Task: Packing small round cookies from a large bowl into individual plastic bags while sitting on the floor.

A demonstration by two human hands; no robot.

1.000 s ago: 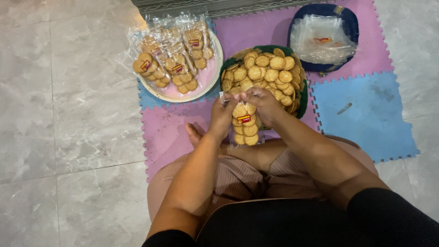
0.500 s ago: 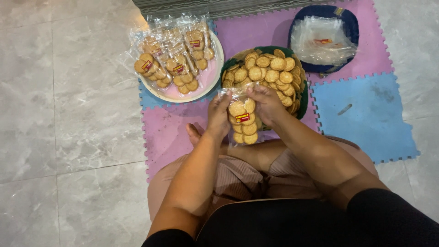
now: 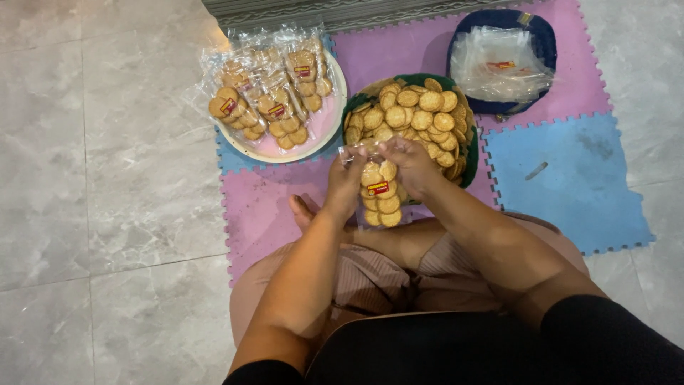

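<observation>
Both hands (image 3: 377,175) grip cookie bag (image 3: 380,196) above green cookie tray (image 3: 467,153).

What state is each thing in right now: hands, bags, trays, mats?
Left hand: pinching the held bag's top edge.
Right hand: gripping the same bag's top.
Held bag: filled with biscuits, held upright, top not visibly sealed.
Green tray: heaped with loose biscuits.
White plate: piled with filled bags.
Blue tray: holding empty clear bags.
Mats: interlocked, flat on the floor.
</observation>
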